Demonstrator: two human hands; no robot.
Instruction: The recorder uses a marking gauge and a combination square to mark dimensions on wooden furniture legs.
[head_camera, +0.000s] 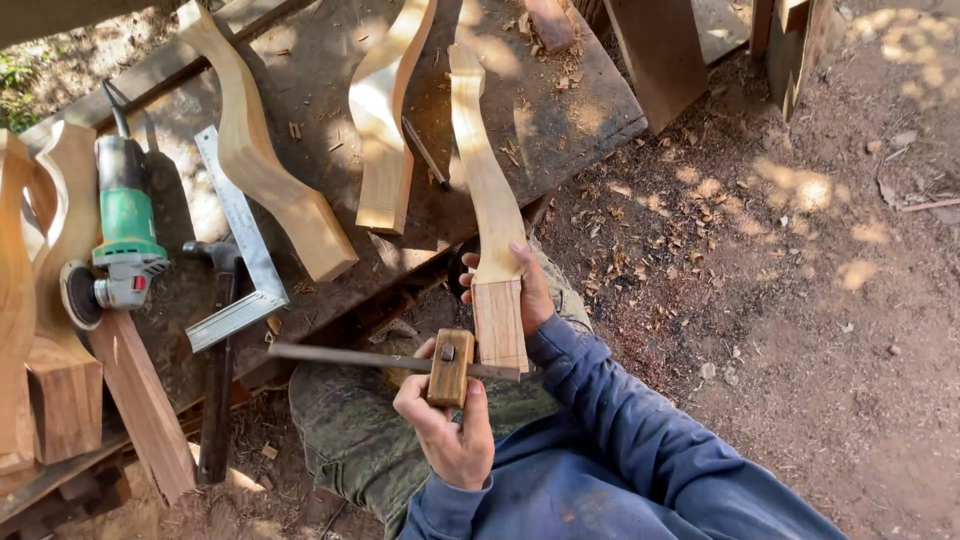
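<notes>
Your right hand (525, 290) is wrapped around the lower end of the curved wooden leg (487, 190), low centre of the frame, its squared end sticking out toward you over your lap while the far end rests up on the table (560, 120). Your left hand (445, 425) is clenched on the marking gauge (450, 367), fingers around its small wooden block, the thin dark rod running left and right across the leg's end.

That leg looks like solid timber: stiff, no give, with real weight to it, and the sawn faces look dry and rough, so I'd judge it won't slip. Where you have it, just above the squared end, is the sensible place to take hold; the waisted curve higher up would also seat a palm well. The gauge looks light, and I'd take it by the block, not the rod.

Counting now. Curved legs in the upper half: three clear ones, yours included, with the two spare curved legs (300, 170) lying to its left. More curved pieces (30, 300) stack at the left edge, at least two, though the frame cuts them off. One green angle grinder (120, 230) at the left. One steel square (245, 250) beside it. One hammer (215, 340) lies partly under the square. One pencil-like stick (425, 152) lies between two legs. One gauge, in your hand.
</notes>
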